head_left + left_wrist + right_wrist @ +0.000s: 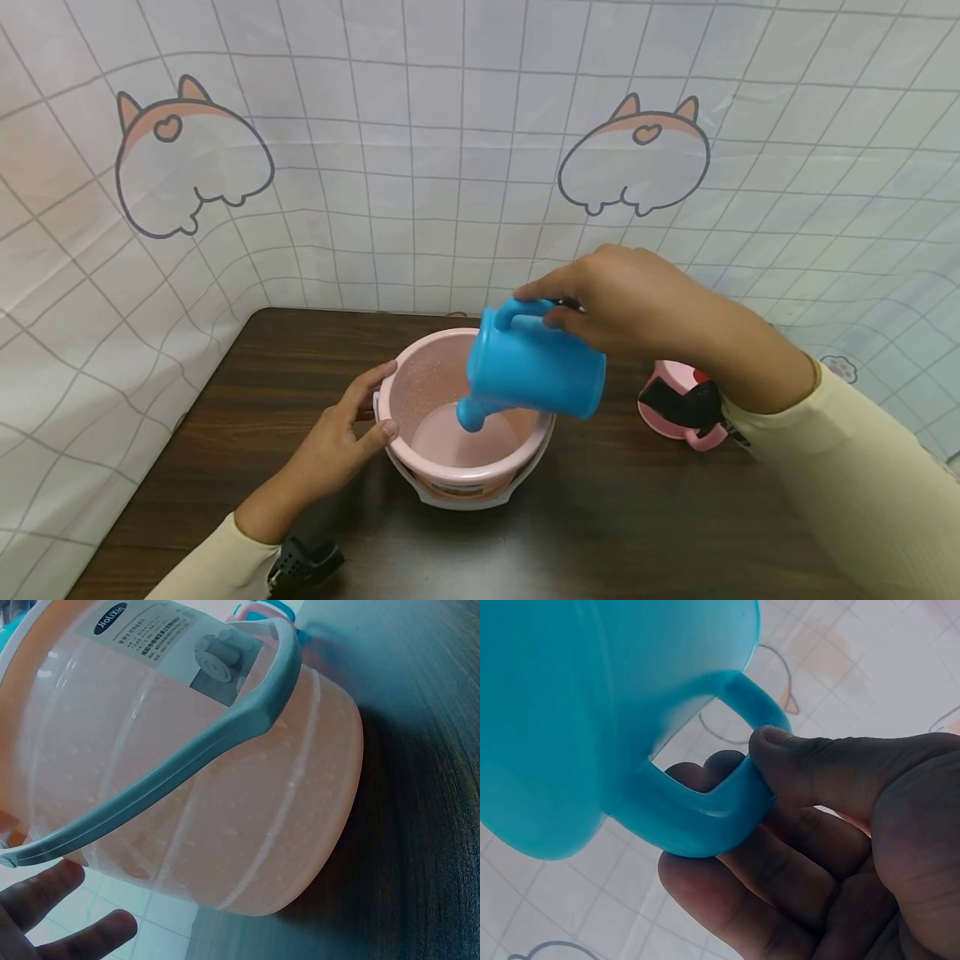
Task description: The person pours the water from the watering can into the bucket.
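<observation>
A blue watering can (536,367) is tipped on its side over the pink bucket (465,475), its round spout end lowered inside the bucket's rim. My right hand (637,304) holds the can by its handle (727,802), thumb on one side and fingers curled round the other. At the bucket's left side, my left hand (337,442) grips the rim with thumb and forefinger. Two other fingers (94,937) stand out beside the bucket's wall in the left wrist view. Whether water leaves the spout cannot be made out.
On the right, a pink cup (675,408) with a handle stands partly behind my right wrist's black strap. The bucket's grey carrying handle (187,757) hangs down along its side. A dark wooden table (262,392) lies under everything, with a white grid-patterned cloth (435,167) behind.
</observation>
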{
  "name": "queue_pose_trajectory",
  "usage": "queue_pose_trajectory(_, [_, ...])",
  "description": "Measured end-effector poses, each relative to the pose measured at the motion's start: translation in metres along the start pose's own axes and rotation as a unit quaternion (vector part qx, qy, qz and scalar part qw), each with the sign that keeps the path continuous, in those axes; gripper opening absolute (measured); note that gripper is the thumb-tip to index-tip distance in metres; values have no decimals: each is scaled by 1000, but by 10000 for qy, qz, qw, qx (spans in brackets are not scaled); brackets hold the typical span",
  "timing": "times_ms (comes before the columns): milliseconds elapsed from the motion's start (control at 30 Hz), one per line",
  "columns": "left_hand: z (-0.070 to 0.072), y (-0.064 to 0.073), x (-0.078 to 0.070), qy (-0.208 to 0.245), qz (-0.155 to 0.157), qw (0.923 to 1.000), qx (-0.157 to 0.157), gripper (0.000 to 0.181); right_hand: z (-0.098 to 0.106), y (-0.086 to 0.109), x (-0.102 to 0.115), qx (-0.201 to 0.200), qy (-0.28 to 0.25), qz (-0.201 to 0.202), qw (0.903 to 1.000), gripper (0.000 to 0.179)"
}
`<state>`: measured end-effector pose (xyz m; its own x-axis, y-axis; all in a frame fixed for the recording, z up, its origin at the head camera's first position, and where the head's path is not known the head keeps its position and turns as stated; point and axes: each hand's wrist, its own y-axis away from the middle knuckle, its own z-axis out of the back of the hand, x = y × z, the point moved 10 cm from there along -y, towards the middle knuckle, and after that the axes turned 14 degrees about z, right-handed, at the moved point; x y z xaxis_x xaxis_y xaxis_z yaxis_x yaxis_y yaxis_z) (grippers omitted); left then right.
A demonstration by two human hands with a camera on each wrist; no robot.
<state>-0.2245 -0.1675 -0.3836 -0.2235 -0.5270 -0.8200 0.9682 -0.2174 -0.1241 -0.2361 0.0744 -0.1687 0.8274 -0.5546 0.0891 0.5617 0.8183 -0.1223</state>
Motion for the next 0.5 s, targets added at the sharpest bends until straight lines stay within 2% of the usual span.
queue_pose_trajectory(500, [1,1,0,-1,26,10000,16,68,-2,-11,5,262,7,105,9996,37])
